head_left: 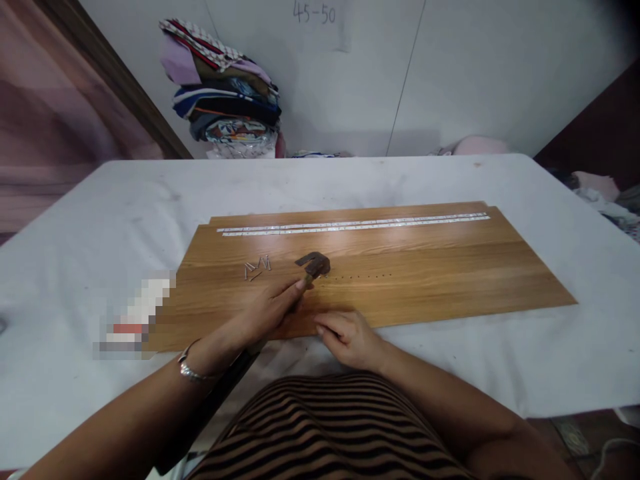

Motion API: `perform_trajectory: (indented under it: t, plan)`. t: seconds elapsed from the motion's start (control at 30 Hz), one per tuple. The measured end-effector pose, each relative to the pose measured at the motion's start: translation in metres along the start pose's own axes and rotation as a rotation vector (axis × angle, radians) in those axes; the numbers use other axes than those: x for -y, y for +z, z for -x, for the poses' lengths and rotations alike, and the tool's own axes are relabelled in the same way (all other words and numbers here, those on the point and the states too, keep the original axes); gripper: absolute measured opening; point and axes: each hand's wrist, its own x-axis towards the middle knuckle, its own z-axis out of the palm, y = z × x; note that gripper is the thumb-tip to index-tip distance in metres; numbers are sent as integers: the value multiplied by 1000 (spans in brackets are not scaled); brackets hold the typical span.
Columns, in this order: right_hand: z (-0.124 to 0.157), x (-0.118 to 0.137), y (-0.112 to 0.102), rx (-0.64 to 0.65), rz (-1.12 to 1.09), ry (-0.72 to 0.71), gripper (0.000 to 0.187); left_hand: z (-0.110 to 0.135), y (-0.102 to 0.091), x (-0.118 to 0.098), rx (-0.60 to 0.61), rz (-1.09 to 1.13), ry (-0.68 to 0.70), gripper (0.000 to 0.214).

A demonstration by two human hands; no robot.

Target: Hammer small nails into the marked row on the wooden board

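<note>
A claw hammer (316,264) is in my left hand (275,303), its dark metal head just above or on the wooden board (440,260). My fingers wrap around the handle, most of which is hidden. My right hand (353,339) rests at the board's near edge with its fingers curled closed; whether anything is inside cannot be seen. A row of small dark dots (359,277), nail heads or holes, runs rightward from the hammer head. Several loose nails (257,267) lie on the board to the left of the hammer.
Two long white strips with printed marks (350,227) lie along the board's far side. The board sits on a white-covered table (375,180). A blurred-out object (145,310) is at the board's left edge. Folded clothes (227,93) are stacked behind the table, against the wall.
</note>
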Motion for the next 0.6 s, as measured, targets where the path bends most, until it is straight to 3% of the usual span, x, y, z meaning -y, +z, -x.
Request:
perform_trajectory:
  t: [0.6]
  plan:
    - [0,0,0,40,10,14,25,4,2,-3,7,-3,3,51]
